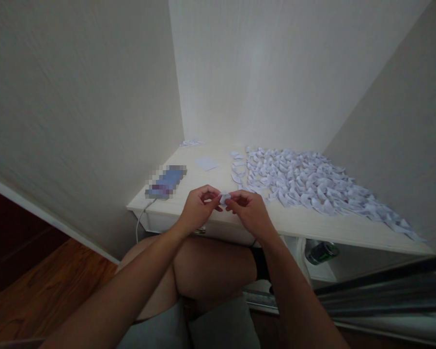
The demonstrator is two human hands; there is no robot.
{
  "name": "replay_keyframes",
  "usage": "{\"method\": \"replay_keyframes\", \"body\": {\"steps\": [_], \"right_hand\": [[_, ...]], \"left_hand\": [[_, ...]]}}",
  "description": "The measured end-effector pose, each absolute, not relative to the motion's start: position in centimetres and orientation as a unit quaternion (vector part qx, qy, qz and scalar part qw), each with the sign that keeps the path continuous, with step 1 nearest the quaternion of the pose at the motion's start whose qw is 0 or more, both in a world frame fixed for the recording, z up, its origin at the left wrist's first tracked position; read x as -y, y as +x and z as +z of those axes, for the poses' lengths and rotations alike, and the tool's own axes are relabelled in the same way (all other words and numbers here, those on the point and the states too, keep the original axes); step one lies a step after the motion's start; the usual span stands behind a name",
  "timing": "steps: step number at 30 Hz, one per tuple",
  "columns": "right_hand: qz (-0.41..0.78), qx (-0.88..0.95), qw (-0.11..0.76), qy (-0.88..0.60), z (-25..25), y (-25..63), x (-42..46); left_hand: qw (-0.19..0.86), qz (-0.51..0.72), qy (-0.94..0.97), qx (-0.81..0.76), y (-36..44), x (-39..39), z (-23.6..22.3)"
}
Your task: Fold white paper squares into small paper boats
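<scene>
Forearms [131, 286] cut off below, left hand [199, 207] and right hand [251, 210] pinching small paper [224, 198], folds hard to discern.

Both hands [199, 206] [250, 208] pinch close together, forearms [131, 286] [292, 286] angled inward.

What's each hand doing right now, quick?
Left hand: closed, fingertips pinching one side of a small white paper piece.
Right hand: closed, fingertips pinching the other side of the same piece.
</scene>
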State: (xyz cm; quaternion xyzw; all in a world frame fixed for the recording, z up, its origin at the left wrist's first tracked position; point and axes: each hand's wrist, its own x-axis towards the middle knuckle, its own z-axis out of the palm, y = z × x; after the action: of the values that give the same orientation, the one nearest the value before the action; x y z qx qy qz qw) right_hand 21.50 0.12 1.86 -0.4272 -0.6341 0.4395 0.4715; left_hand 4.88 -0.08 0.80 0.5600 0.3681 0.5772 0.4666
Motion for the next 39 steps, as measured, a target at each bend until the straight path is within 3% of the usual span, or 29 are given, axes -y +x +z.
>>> {"method": "replay_keyframes", "body": {"steps": [12,16,21,25,32,34,39], "right_hand": [[0.082,0.694,0.526,-0.485,1.8,17.9,2.6],[0.158,0.645,0.569,-0.485,1.6,17.7,2.2],[0.357,0.596,0.545,-0.469,1.4,19.3,0.7],[0.302,0.622,0.514,-0.509,1.6,19.9,0.8],[-0.009,0.691,0.474,-0.546,1.0,17.6,2.3],[-0.002,0.694,0.489,-0.528,0.7,17.3,2.0],[0.212,0.646,0.539,-0.497,1.0,18.2,0.6]], "left_hand": [[0.279,0.661,0.585,-0.378,6.0,0.9,0.0],[0.254,0.655,0.606,-0.374,5.7,1.0,0.5],[0.339,0.611,0.614,-0.366,5.0,0.5,0.9],[0.401,0.592,0.591,-0.373,5.0,-0.2,0.3],[0.365,0.680,0.503,-0.389,6.9,-0.3,-0.4],[0.353,0.699,0.480,-0.395,7.2,-0.3,-0.5],[0.341,0.694,0.488,-0.404,7.1,-0.2,-0.4]]}}
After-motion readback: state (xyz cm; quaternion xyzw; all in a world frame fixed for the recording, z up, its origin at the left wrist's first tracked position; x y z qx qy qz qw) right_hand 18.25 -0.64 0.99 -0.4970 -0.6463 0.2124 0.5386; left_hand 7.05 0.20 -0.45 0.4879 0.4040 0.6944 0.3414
